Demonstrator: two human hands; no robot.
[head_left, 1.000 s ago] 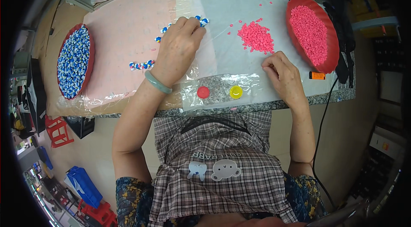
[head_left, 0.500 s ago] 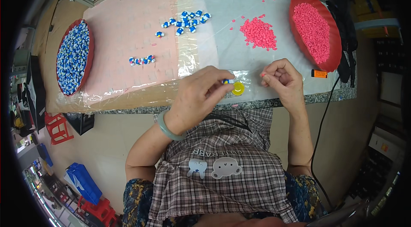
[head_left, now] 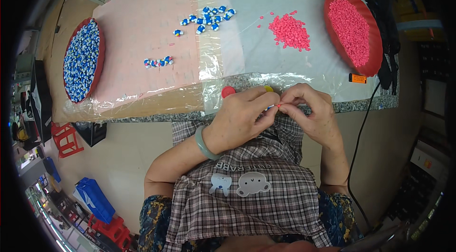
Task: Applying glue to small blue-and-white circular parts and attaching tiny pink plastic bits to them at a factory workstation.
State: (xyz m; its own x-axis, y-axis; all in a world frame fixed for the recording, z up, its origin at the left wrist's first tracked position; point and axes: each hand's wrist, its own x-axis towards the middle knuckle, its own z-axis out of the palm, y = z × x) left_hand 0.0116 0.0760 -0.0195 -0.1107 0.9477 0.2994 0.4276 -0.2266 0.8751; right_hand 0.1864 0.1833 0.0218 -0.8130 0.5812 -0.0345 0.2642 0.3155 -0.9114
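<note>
Over a checked apron, the left hand (head_left: 242,119) and right hand (head_left: 311,114) are meeting at the table edge (head_left: 156,118), fingertips pinching a tiny blue piece (head_left: 270,107) against a pink one (head_left: 279,105). Beyond, round red (head_left: 228,92) and yellow caps (head_left: 269,89) are lying on crinkled plastic; farther off, loose blue (head_left: 211,18) and pink (head_left: 289,31) heaps. Half a second ago the hands were apart.
</note>
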